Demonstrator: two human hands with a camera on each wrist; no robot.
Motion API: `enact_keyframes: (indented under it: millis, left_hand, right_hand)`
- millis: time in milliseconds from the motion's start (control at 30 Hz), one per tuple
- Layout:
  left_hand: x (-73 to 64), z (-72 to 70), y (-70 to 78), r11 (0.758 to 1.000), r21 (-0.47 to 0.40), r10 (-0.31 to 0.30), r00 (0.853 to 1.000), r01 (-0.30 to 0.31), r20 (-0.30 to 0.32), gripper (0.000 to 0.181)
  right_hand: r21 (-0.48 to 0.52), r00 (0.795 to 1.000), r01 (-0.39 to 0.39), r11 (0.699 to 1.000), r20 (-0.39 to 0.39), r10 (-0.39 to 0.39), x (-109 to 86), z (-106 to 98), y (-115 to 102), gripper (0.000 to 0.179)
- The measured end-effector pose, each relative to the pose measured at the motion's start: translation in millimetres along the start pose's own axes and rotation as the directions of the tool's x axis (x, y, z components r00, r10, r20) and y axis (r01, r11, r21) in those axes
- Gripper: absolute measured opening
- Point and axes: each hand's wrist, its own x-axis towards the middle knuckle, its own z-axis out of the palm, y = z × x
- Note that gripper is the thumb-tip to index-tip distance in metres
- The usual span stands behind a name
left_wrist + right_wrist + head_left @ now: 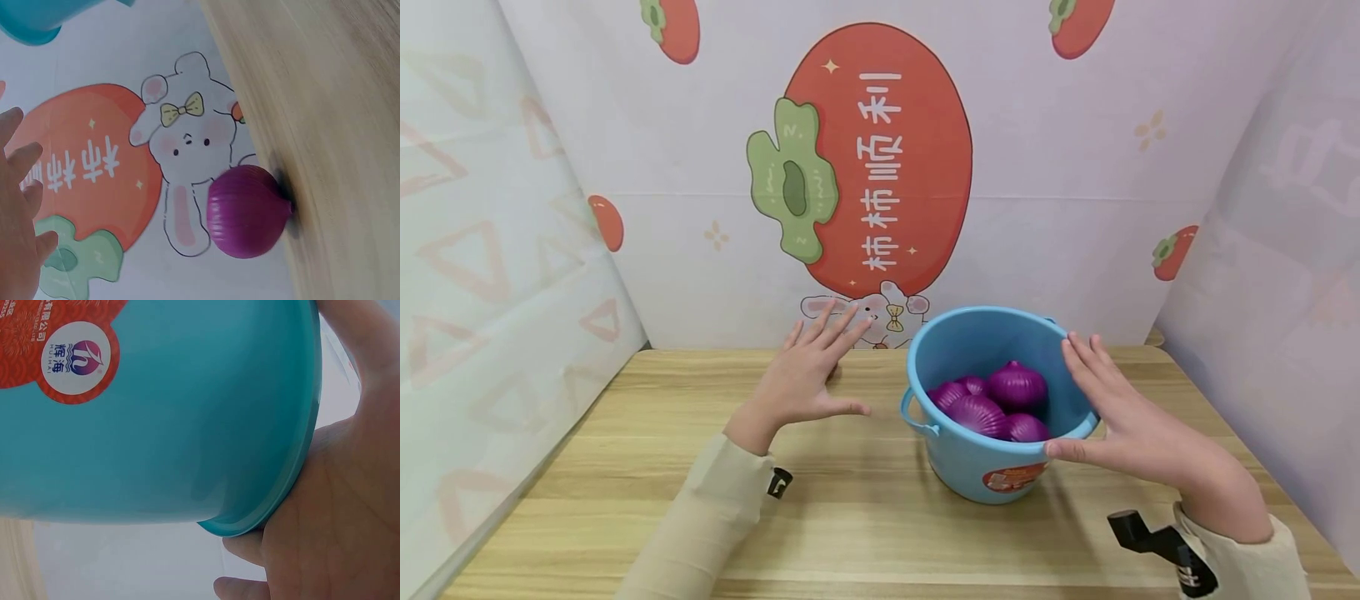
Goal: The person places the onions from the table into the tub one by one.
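Observation:
A light blue bucket [955, 458] with several purple onions [977, 415] inside stands on the table. My right hand [1123, 421] touches the bucket's right rim, fingers extended along it and thumb on the near side. Close up in the right wrist view, the palm [331, 519] lies against the rim. Left of the bucket, my left hand [801, 379] is held over the table with its fingers spread, gripping nothing. A single purple onion [247, 211] lies on the table in the left wrist view, apart from the fingers; in the head view that hand mostly hides it.
The wooden table [625, 500] reaches back to a printed cloth [1037, 150] with a big persimmon and a rabbit. Cloth walls [490, 275] stand at both sides. The bucket's handle [917, 417] hangs at its left side.

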Motion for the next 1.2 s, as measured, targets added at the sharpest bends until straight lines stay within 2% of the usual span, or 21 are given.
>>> enact_keyframes:
  millis: [167, 267, 733, 1000, 1200]
  left_hand:
    - [-3.0, 8.8, -12.9, 0.999, 0.002, -0.033, 0.999, 0.033, 0.007, 0.114]
    - [-4.2, 12.9, -18.8, 0.999, 0.005, -0.034, 0.999, 0.034, 0.002, 0.113]
    - [-8.2, 21.8, -35.4, 0.999, 0.006, -0.040, 0.999, 0.040, 0.012, 0.107]
    - [-8.2, 29.9, -47.7, 0.995, -0.019, -0.098, 0.994, 0.100, 0.055, 0.108]
    - [-7.5, 36.7, -53.9, 0.994, -0.017, -0.103, 0.993, 0.105, 0.056, 0.106]
  right_hand:
    - [-0.008, 1.000, 0.000, 1.000, 0.000, 0.000, 0.3, -0.3, -0.3, 0.119]
    - [-0.001, 1.000, 0.002, 1.000, -0.002, -0.002, 0.0, -0.6, -0.4, 0.118]
    - [-0.003, 1.000, 0.003, 1.000, -0.003, -0.003, 0.4, -1.0, -1.8, 0.118]
    - [-0.001, 1.000, 0.002, 1.000, -0.001, -0.002, 0.3, -1.3, -2.5, 0.118]
    - [0.011, 1.000, 0.002, 1.000, -0.004, -0.002, -0.1, -0.5, -2.0, 0.118]
